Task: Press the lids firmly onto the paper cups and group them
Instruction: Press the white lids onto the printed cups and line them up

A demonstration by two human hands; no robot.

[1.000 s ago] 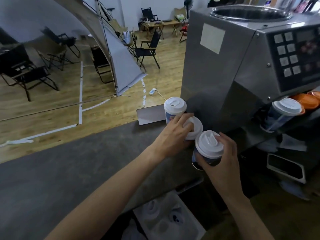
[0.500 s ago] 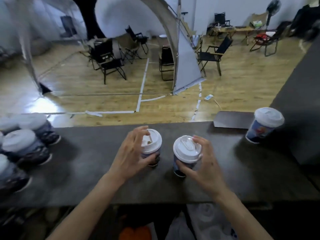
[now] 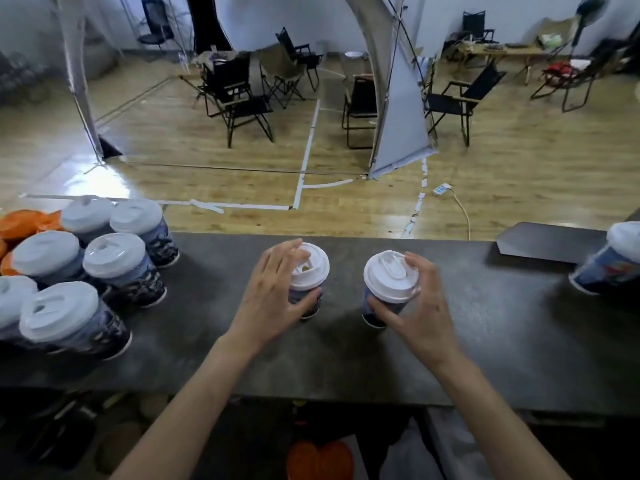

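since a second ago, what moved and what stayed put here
Both cups were carried leftward along the dark counter to its middle. The left hand grips the left white-lidded dark paper cup, the right hand the right white-lidded dark paper cup, now spaced apart. Grips unchanged; the lone lidded cup stayed at the right end.

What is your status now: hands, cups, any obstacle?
Left hand grips left cup, right hand grips right cup. Both lidded, upright, apart. No obstacle seen toward lidded group at left.
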